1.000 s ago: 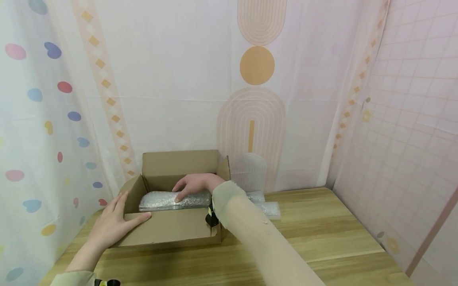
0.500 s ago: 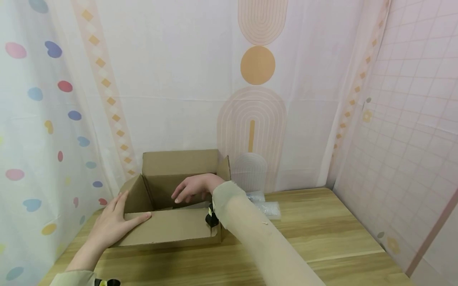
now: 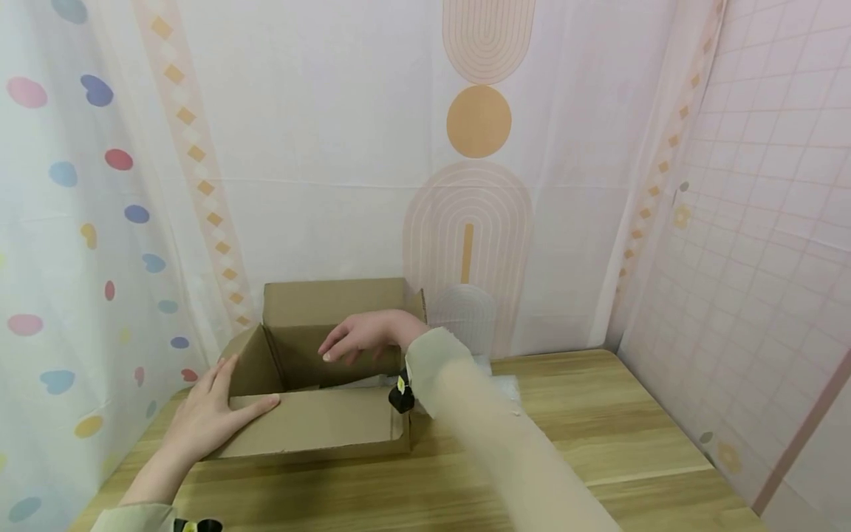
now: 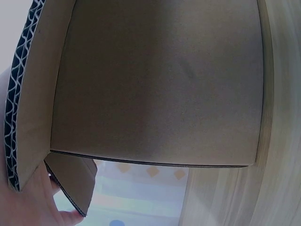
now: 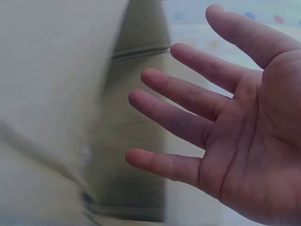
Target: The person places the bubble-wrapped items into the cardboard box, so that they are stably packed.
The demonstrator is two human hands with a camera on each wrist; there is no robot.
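Wooden tabletop (image 3: 598, 436) carries an open cardboard box (image 3: 319, 425), light, stiff, probably best held by its walls; left hand (image 3: 206, 417) rests flat on its front corner, right hand (image 3: 362, 336) hovers above, fingers (image 5: 188, 101) spread.

The open brown box (image 3: 312, 421) is matt corrugated cardboard; the pale plank surface (image 3: 598, 443) beneath looks like smooth, faintly glossy wood.

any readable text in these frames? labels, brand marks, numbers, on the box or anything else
None. The cardboard box shows plain brown walls in the head and left wrist views, with no print or label. The curtains carry only patterns: dots, hearts, arches, a grid. The small black and yellow item at the right sleeve is too small to read. The right wrist view shows only the open right hand and blur.
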